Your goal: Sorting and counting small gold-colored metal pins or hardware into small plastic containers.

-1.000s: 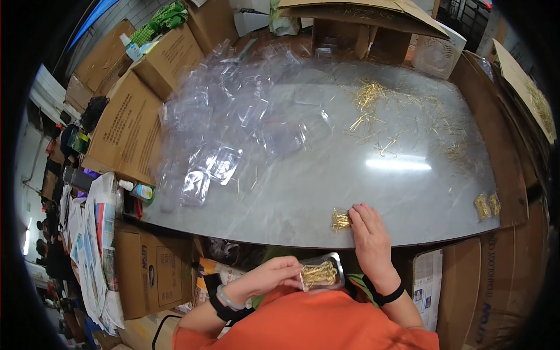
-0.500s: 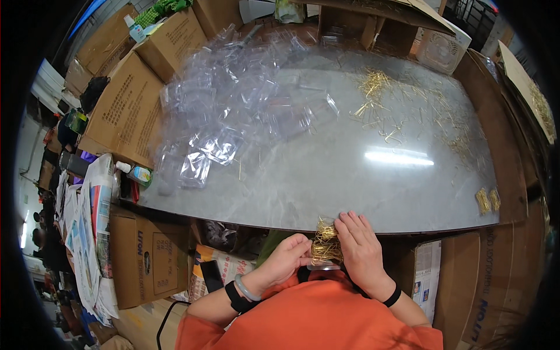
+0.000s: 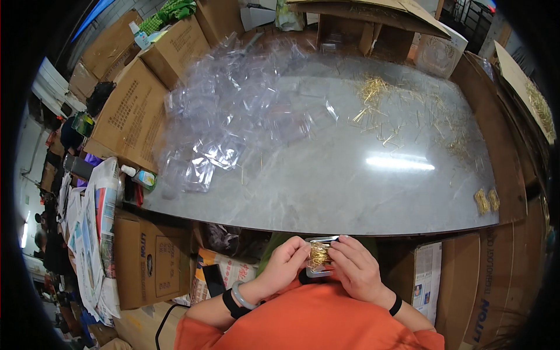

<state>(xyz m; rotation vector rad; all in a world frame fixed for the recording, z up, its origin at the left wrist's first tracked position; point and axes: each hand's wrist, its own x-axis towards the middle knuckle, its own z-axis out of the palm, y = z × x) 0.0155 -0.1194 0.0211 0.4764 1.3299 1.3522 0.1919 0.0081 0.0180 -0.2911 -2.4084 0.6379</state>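
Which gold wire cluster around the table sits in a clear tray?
The cluster in the clear tray between left hand and right hand. The loose heap farther back and the two bundles at far right lie directly on the tabletop.

Left bare hand (image 3: 286,261) pinches the left edge of a small rectangular clear plastic tray (image 3: 318,272) just off the near edge of the glossy grey counter (image 3: 280,195); right bare hand (image 3: 357,269) has its fingers over the right side, thumb hidden, and a bundle of gold-coloured bent wires (image 3: 318,255) sits in the tray between them. Counter, left: a heap of clear plastic packaging pieces (image 3: 224,111); far right: a loose tangle of thin gold-coloured wires (image 3: 372,92), strays scattered around it. Two compact gold-coloured wire bundles (image 3: 482,202) lie side by side at the near right corner, beside a brown cardboard wall (image 3: 496,140).
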